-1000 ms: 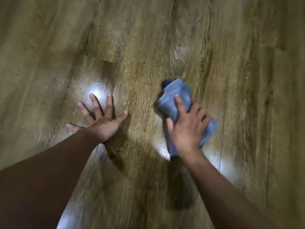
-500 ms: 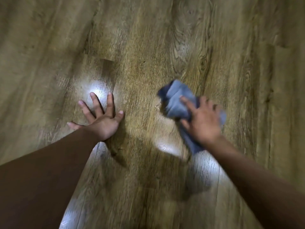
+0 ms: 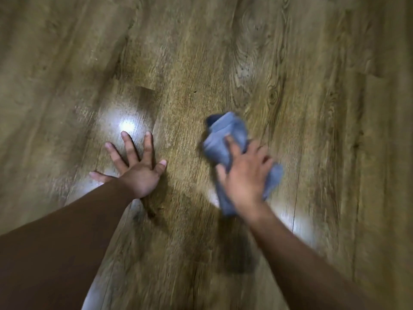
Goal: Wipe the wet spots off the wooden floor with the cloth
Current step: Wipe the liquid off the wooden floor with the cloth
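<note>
A crumpled blue cloth (image 3: 225, 135) lies on the wooden floor (image 3: 312, 86) right of centre. My right hand (image 3: 244, 175) lies on top of it and presses it to the boards, with the forefinger stretched out and the other fingers slightly bent over the folds; motion blurs it. My left hand (image 3: 136, 168) rests flat on the floor to the left, fingers spread wide, holding nothing. The cloth's lower end pokes out below my right wrist. I cannot make out separate wet spots; bright glare patches sit near both hands.
Brown wood-grain planks fill the whole view. Light reflects off the boards above my left fingers (image 3: 128, 125) and beside my right forearm (image 3: 301, 229). My shadow falls on the floor between the arms.
My right hand slid the cloth to the right and then back to the left across the boards. The left hand stayed planted in the same place.
</note>
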The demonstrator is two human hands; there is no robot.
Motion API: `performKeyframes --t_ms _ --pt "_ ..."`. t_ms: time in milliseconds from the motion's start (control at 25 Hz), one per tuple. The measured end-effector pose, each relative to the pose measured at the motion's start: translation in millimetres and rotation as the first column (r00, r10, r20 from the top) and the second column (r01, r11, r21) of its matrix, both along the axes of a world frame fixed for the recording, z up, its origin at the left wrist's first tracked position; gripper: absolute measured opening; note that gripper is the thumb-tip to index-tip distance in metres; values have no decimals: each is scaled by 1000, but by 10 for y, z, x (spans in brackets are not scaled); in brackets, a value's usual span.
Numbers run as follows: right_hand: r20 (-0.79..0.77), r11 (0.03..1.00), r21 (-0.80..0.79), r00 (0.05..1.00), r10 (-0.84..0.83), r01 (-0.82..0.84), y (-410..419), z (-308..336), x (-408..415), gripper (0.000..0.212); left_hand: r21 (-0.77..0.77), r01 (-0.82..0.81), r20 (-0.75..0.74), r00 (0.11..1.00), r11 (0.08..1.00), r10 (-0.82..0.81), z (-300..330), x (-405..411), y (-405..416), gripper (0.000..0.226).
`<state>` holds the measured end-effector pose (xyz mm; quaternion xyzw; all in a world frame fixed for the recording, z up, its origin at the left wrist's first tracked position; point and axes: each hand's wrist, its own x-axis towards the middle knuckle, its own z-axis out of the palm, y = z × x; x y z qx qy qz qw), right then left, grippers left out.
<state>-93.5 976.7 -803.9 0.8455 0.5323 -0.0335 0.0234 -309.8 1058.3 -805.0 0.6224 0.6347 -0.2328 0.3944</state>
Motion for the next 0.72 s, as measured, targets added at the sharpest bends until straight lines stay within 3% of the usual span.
performKeyframes --t_ms 160,320,400,520,640,720 --pt "-130 917 36 908 399 -398 -676 -40 -717 71 48 -27 -11 1000 998 28 -41 22 -35 67" --pt "-77 847 21 844 531 -531 -544 -67 -215 70 43 13 1 1000 999 -13 -52 -35 -14 70" --pt "-15 880 -18 880 475 -476 -354 -79 155 77 27 15 7 1000 1000 -15 -39 -39 -1 72" --pt "62 973 -60 973 224 -221 71 -80 863 75 15 15 1 1000 1000 -15 12 -2 -21 72" --pt "-14 990 -59 992 -129 127 568 -28 1576 67 8 -3 3 1000 1000 3 71 42 -24 72" --pt "-61 963 -76 963 -263 258 752 -5 1745 63 -4 -2 -9 1000 1000 2 111 58 -24 73"
